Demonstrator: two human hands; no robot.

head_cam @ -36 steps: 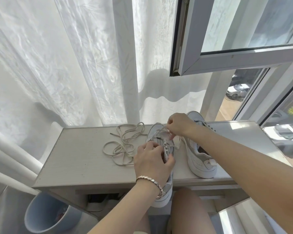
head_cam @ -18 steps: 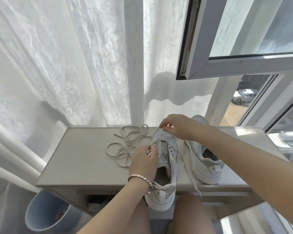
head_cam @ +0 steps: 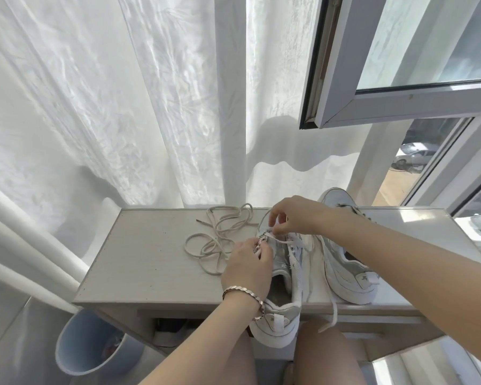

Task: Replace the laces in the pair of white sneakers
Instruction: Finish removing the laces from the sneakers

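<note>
Beige lace (head_cam: 215,240) lies tangled on counter (head_cam: 150,259), at left. Left hand (head_cam: 247,263), fingers curled, grips near sneaker (head_cam: 285,320) at eyelets. Right hand (head_cam: 293,215) pinches white lace (head_cam: 286,241) over toe end. Far sneaker (head_cam: 345,276) stands just beside, right. Lace likely soft, light, limp: take hold near stiff tip.

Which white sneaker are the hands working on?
The left sneaker, overhanging the table edge: left hand and right hand pinch its lace. The other sneaker stands aside.

change | left hand (head_cam: 246,269) — off sneaker (head_cam: 278,329) opening, at left eyelets; white lace (head_cam: 334,307) — tail now over table (head_cam: 150,259) edge
</note>
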